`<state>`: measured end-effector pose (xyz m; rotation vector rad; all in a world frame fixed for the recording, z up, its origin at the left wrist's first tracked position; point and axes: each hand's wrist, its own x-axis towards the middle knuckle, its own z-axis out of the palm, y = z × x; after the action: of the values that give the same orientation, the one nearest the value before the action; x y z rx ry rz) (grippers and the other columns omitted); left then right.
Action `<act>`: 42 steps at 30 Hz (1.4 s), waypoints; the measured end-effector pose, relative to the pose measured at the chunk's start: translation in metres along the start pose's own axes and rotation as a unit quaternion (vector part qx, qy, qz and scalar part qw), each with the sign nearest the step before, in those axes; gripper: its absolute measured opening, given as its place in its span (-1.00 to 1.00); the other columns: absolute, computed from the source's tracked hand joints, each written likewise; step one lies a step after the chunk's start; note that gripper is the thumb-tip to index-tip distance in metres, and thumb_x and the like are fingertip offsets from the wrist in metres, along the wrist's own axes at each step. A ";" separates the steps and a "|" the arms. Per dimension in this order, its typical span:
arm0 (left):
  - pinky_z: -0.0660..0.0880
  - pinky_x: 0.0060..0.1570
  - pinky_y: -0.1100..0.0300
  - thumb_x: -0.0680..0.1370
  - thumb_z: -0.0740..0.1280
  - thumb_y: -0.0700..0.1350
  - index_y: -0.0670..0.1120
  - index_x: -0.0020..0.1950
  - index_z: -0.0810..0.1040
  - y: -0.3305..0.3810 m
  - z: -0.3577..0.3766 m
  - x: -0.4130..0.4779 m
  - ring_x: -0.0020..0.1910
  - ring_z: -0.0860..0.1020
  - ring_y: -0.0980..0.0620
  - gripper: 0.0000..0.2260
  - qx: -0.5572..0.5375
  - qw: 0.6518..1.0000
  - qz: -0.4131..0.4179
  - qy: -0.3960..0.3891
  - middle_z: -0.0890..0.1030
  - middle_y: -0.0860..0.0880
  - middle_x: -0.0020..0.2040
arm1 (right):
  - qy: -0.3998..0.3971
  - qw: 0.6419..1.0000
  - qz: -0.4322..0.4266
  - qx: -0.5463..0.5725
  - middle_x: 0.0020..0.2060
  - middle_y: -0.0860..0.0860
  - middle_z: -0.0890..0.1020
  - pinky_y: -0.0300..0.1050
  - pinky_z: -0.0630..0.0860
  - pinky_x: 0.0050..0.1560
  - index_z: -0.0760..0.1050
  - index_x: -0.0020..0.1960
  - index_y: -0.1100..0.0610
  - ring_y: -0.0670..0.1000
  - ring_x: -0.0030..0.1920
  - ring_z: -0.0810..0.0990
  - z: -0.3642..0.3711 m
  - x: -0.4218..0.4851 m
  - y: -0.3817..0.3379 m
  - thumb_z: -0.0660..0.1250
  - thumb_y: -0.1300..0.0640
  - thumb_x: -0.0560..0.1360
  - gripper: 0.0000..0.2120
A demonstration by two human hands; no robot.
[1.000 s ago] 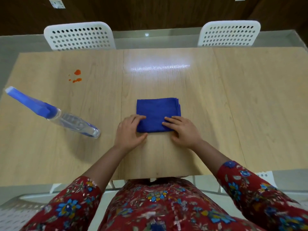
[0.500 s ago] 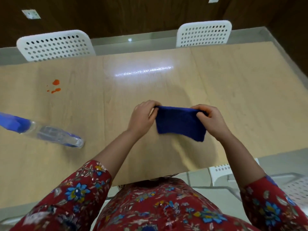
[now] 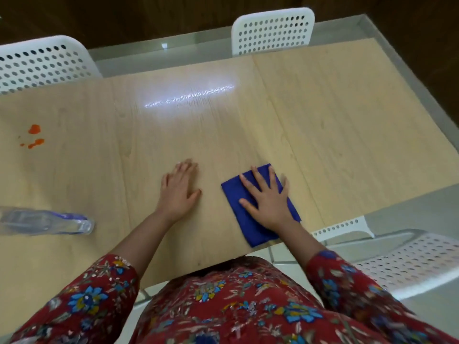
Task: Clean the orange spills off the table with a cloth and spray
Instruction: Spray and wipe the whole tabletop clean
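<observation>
Head view: the right hand [image 3: 269, 201] lies flat with fingers spread on the folded blue cloth [image 3: 250, 224], pressing it onto the wooden counter [image 3: 335, 135] near its front edge, while the left hand [image 3: 178, 192] rests palm-down on bare wood just beside the cloth, fingers straight and holding nothing. The orange spills [image 3: 34, 136] sit well apart at far left, and the clear spray bottle [image 3: 47, 223] lies on its side at the left edge; two white perforated chairs [image 3: 272, 31] stand beyond the counter.

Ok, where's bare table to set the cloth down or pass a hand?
Widest: table right of the cloth, out to its far edge. Also bare between spills and left hand. Crowded along the near edge: bottle, then right hand flat on cloth.
</observation>
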<state>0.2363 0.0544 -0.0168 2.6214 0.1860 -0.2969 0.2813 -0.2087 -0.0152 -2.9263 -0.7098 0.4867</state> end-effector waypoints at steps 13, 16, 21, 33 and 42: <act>-0.38 0.42 -0.10 0.34 -0.18 0.50 0.22 0.51 -0.36 -0.019 0.008 0.014 0.49 -0.41 0.08 -0.17 0.075 0.991 -0.003 -0.110 -0.48 0.16 0.48 | 0.108 0.982 0.154 0.013 0.56 0.04 0.09 0.26 -0.02 0.49 0.05 0.57 -0.07 0.22 0.55 0.01 0.011 0.044 0.028 -0.08 -0.20 0.59 -0.42; -0.38 0.42 -0.09 0.36 -0.18 0.49 0.21 0.52 -0.35 -0.019 0.008 0.012 0.48 -0.41 0.09 -0.19 0.071 0.992 0.002 -0.102 -0.46 0.16 0.49 | 0.066 0.998 -0.017 -0.013 0.57 -0.03 0.03 0.21 -0.06 0.51 0.02 0.57 -0.09 0.11 0.57 -0.10 0.029 -0.005 0.014 -0.04 -0.23 0.61 -0.43; -0.35 0.44 -0.09 0.38 -0.18 0.47 0.21 0.53 -0.32 -0.015 0.011 0.009 0.49 -0.39 0.12 -0.21 0.071 0.995 -0.004 -0.076 -0.42 0.17 0.51 | 0.067 0.982 0.177 0.008 0.57 -0.08 -0.05 0.20 -0.13 0.50 -0.07 0.57 -0.13 0.07 0.57 -0.14 0.014 -0.006 0.079 -0.14 -0.25 0.58 -0.42; 0.09 0.43 -0.06 0.57 -0.02 0.16 -0.02 0.50 0.29 -0.079 -0.049 0.077 0.51 0.21 -0.02 -0.46 0.087 0.983 -0.091 0.134 0.28 0.00 0.52 | 0.103 0.993 0.051 0.016 0.55 -0.09 0.12 0.13 -0.02 0.51 0.18 0.52 -0.08 0.02 0.56 0.01 -0.011 0.120 0.034 -0.02 -0.22 0.59 -0.46; 0.05 0.45 -0.03 0.60 0.05 0.12 0.03 0.52 0.24 -0.101 -0.045 0.088 0.54 0.11 0.05 -0.50 0.068 0.975 -0.135 0.161 0.22 0.05 0.55 | 0.081 0.996 0.028 -0.011 0.56 -0.09 -0.01 0.13 -0.18 0.50 0.00 0.57 -0.11 0.06 0.57 -0.11 -0.048 0.254 0.002 -0.09 -0.24 0.59 -0.42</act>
<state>0.3112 0.1712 -0.0456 2.7664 0.6563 0.0305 0.5115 -0.0947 -0.0422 -2.9707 -0.6173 0.2441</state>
